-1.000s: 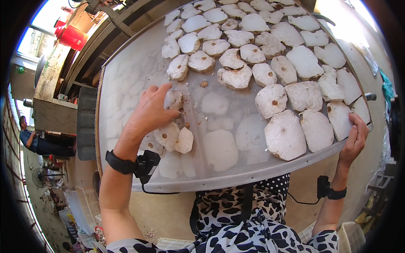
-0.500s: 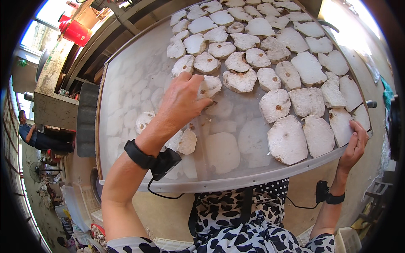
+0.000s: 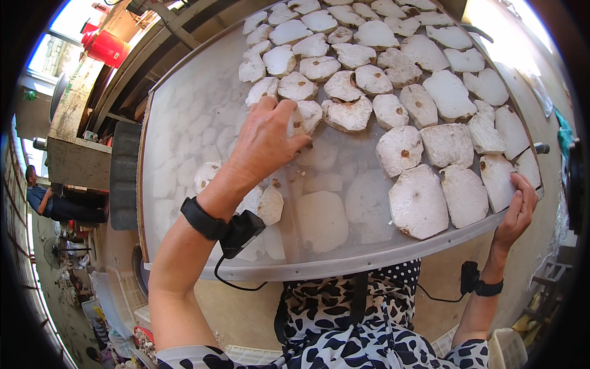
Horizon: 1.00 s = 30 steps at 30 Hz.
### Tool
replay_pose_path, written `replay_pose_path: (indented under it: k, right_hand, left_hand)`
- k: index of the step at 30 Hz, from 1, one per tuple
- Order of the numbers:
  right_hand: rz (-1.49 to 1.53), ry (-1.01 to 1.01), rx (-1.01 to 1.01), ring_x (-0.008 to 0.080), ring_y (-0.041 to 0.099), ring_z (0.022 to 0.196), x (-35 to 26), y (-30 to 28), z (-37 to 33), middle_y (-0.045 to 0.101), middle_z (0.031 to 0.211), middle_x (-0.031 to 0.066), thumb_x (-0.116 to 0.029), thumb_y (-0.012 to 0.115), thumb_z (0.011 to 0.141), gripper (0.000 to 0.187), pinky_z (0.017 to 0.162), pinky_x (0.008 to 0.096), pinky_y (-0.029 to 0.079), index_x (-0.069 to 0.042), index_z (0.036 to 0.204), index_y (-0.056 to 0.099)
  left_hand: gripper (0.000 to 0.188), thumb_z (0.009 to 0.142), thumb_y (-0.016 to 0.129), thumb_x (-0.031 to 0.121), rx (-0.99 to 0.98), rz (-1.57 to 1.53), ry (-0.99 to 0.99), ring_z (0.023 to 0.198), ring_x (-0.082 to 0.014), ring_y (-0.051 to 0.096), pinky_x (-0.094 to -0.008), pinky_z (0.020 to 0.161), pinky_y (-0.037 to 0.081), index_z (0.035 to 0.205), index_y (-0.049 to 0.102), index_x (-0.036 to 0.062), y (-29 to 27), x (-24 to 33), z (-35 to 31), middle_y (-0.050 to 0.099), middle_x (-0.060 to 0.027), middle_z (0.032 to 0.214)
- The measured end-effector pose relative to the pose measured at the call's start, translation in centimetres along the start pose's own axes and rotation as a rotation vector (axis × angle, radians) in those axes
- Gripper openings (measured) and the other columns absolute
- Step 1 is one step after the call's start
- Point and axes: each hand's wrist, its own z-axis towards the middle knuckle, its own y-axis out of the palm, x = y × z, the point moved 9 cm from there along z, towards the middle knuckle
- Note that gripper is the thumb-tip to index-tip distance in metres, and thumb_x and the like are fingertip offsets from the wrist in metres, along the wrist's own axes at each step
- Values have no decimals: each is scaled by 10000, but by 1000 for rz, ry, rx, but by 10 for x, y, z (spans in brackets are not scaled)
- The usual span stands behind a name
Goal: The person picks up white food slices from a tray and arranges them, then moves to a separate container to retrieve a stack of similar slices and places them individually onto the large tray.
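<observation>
Many thick white chalky slices, several with a brown spot in the middle, lie on a framed mesh screen (image 3: 319, 269). My left hand (image 3: 261, 141) is closed on a white slice (image 3: 296, 124), thumb and fingers around it; the fingers partly hide it. Under my left forearm lie a few small loose slices, one of them a narrow slice (image 3: 270, 205). My right hand (image 3: 517, 212) is curled over the screen's near right corner, fingertips beside a long slice (image 3: 496, 182). Both wrists wear black straps with small devices.
More slices show dimly through the mesh from a layer below. A red cooler (image 3: 106, 48) stands on a wooden bench at the far left. Another person (image 3: 61, 200) stands at the left. White plastic crates (image 3: 507, 350) sit low near me.
My left hand has shifted slightly away from me and tilted, with the slice in its fingers. The right hand stays at the screen's corner.
</observation>
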Motion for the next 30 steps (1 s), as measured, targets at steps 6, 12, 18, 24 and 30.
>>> replay_pose_path:
  k: [6, 12, 18, 24, 30]
  right_hand:
    - [-19, -7, -3, 256, 541, 1046, 0, 1, -1, 638, 1083, 139, -63, 395, 906, 294, 958, 346, 400, 30, 1020, 650]
    - [-11, -2, 0, 254, 541, 1054, 2, 0, -1, 641, 1085, 137, -58, 403, 903, 289, 960, 345, 400, 29, 1021, 652]
    - [16, 6, 12, 251, 543, 1058, 0, 3, 0, 645, 1078, 135, -51, 412, 897, 287, 961, 342, 401, 27, 1025, 657]
    - [13, 9, 17, 251, 540, 1066, 2, -1, -1, 646, 1081, 134, -52, 415, 895, 286, 970, 344, 396, 22, 1021, 660]
    - [11, 9, 16, 257, 542, 1056, -1, 0, 0, 646, 1079, 133, -55, 418, 893, 280, 967, 346, 396, 25, 1012, 658]
  left_hand:
    - [448, 699, 737, 150, -130, -12, -12, 1018, -379, 543, -423, 889, 451, 1100, 599, 6, 2, 2, -4, 586, -208, 1062]
    - [508, 723, 713, 19, -344, -151, 250, 1161, -358, 524, -393, 980, 432, 1208, 565, 51, 14, 57, -27, 523, -168, 1286]
    - [442, 761, 689, 15, -260, -149, 246, 1080, -361, 552, -386, 912, 464, 1183, 563, 54, 19, 67, -21, 508, -174, 1252]
    - [424, 762, 701, 42, -299, -111, 253, 1037, -359, 546, -389, 883, 460, 1164, 565, 41, 28, 72, -17, 532, -172, 1160]
    - [462, 742, 750, 107, -186, -111, 325, 1007, -351, 565, -397, 844, 466, 1152, 550, 28, 14, 80, -15, 565, -173, 1093]
